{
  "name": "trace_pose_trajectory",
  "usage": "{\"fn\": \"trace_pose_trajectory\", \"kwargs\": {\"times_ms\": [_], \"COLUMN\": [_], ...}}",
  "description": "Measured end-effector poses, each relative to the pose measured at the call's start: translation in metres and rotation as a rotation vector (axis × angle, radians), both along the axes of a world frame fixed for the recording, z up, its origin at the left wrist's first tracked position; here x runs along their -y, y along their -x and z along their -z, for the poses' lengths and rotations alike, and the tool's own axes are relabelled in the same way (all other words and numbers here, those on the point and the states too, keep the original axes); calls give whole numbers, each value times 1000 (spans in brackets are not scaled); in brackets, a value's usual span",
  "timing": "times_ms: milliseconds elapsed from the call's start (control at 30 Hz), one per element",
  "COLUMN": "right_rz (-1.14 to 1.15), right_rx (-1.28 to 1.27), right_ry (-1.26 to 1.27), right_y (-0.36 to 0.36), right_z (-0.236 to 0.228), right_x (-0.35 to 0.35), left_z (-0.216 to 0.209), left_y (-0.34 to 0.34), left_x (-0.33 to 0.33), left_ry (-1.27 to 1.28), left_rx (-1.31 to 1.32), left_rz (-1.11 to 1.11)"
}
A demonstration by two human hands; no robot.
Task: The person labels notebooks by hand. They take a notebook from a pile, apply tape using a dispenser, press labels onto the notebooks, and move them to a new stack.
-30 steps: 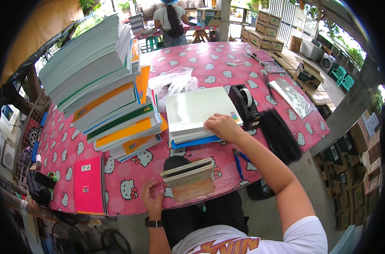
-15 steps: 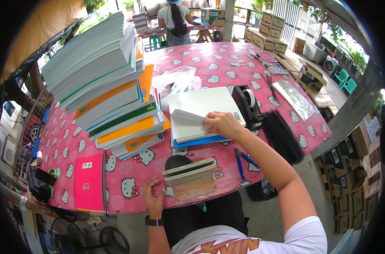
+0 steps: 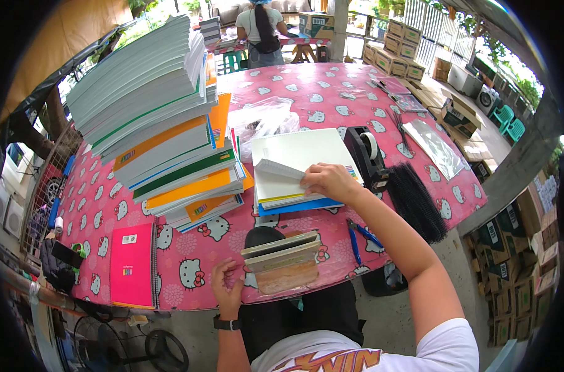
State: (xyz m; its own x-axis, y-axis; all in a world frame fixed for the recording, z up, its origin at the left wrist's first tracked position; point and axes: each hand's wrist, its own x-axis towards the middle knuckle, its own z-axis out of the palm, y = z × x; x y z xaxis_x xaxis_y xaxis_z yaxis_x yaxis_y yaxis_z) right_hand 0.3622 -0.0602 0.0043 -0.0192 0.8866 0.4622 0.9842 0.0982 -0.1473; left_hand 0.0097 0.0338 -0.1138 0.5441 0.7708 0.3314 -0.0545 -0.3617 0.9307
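My right hand (image 3: 324, 181) pinches the near edge of a pile of white paper sheets (image 3: 294, 149), lifting it slightly. One grey lined sheet (image 3: 280, 168) folds up beside the fingers. Beneath the pile show yellow and blue covers (image 3: 300, 206). My left hand (image 3: 228, 282), with a black watch at the wrist, rests at the table's near edge, fingers apart and holding nothing. Just right of it stands a wooden block with upright slats (image 3: 285, 263), wrapped in clear tape. A dark rounded object (image 3: 262, 236) sits behind the block.
A tall leaning stack of unbound notebooks (image 3: 164, 124) rises at left, with a pink spiral notebook (image 3: 133, 263) nearer me. Right of the paper are a tape dispenser (image 3: 365, 158), black binding coils (image 3: 418, 201) and blue-handled pliers (image 3: 356, 242). Cartons (image 3: 511, 266) stand beyond; another person works farther back.
My right hand has raised the edge of the paper pile a little, so a yellow cover now shows below it. My left hand stays beside the block. The view has shifted slightly.
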Motion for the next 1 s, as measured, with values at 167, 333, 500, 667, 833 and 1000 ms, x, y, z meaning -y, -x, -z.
{"fn": "trace_pose_trajectory", "kwargs": {"times_ms": [167, 333, 500, 667, 833, 1000], "right_rz": [35, 155, 398, 316, -136, -103], "right_rx": [175, 331, -557, -557, -240, -287], "right_ry": [-69, -217, -453, -761, -313, -118], "right_y": [9, 15, 3, 57, 157, 156], "right_z": [11, 26, -10, -36, 8, 21], "right_x": [0, 1, 8, 65, 124, 132], "left_z": [0, -2, -16, -65, -121, -104], "left_y": [0, -1, -2, 2, -13, -8], "left_x": [0, 0, 9, 35, 27, 10], "left_ry": [-8, -4, -43, 174, 887, 600], "left_rx": [9, 4, 71, 201, 550, 67], "left_rz": [-4, 2, 8, 64, 426, 224]}}
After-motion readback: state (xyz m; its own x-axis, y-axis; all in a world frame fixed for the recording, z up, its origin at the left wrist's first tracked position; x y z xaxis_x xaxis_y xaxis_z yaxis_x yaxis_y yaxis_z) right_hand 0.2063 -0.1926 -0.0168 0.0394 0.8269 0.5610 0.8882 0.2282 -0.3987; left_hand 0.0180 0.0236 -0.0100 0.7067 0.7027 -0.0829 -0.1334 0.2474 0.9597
